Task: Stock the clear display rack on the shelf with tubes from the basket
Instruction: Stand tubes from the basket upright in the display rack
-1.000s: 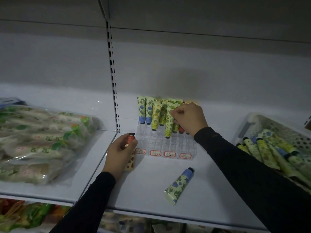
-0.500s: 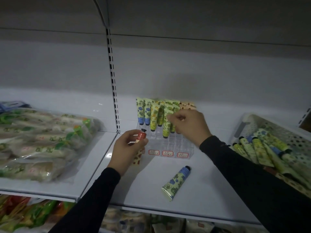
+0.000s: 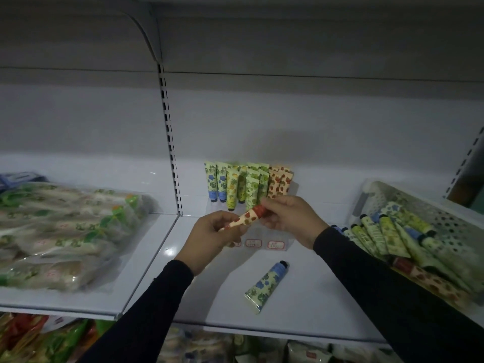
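Observation:
A clear display rack (image 3: 276,244) stands at the back of the white shelf (image 3: 309,302), holding several upright tubes in blue, yellow, green and red flower prints. In front of it both hands share one red-patterned tube (image 3: 247,218). My left hand (image 3: 213,238) pinches its flat end, and my right hand (image 3: 290,218) pinches its red cap end. A blue-flowered tube (image 3: 267,285) lies loose on the shelf below the hands. The white perforated basket (image 3: 450,218) at the right holds several more tubes.
Clear bags of packaged goods (image 3: 65,231) fill the shelf section to the left, past the slotted upright (image 3: 170,142). More packets show on the shelf below (image 3: 31,339). An upper shelf overhangs the whole bay.
My right hand left the tubes in the rack and came down to take the cap end of the red tube. My left hand raised that tube and tilted it toward the right.

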### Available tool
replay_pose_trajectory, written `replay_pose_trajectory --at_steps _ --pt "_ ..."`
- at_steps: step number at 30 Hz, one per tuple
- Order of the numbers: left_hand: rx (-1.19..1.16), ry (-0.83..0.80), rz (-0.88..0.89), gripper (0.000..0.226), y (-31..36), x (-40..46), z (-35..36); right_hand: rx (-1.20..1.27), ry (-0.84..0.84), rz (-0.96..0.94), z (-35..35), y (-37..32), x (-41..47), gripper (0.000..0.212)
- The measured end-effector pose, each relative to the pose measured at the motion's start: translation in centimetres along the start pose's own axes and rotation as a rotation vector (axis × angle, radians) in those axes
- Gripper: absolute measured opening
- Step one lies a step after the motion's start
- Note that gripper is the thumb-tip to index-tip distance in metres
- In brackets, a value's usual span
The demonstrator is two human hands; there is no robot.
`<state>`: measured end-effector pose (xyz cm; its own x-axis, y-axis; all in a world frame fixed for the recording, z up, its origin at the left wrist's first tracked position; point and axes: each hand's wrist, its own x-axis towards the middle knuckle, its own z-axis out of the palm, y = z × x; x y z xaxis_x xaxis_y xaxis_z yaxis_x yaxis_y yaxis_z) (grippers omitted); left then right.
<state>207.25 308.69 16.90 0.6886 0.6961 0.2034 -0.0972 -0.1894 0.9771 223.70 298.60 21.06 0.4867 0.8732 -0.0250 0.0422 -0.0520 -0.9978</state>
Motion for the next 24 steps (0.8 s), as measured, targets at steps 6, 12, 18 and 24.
replay_pose_trajectory --at_steps 6,12,18,24 --pt "-0.091 0.07 -0.004 0.009 0.5 0.6 0.9 -0.284 -0.049 0.106 -1.9 1.2 -0.8 0.032" --pt "0.062 -0.048 0.0 0.013 0.8 1.2 2.7 -0.513 -0.004 -0.247 -2.2 -0.5 -2.2 0.026" --pt "0.192 -0.105 0.05 0.019 1.2 1.3 4.2 -0.644 0.019 -0.387 -2.5 -0.7 -2.1 0.015" --pt "0.496 0.144 0.119 0.012 -0.5 1.5 1.7 -0.588 0.229 -0.427 -4.4 -1.5 -1.0 0.016"
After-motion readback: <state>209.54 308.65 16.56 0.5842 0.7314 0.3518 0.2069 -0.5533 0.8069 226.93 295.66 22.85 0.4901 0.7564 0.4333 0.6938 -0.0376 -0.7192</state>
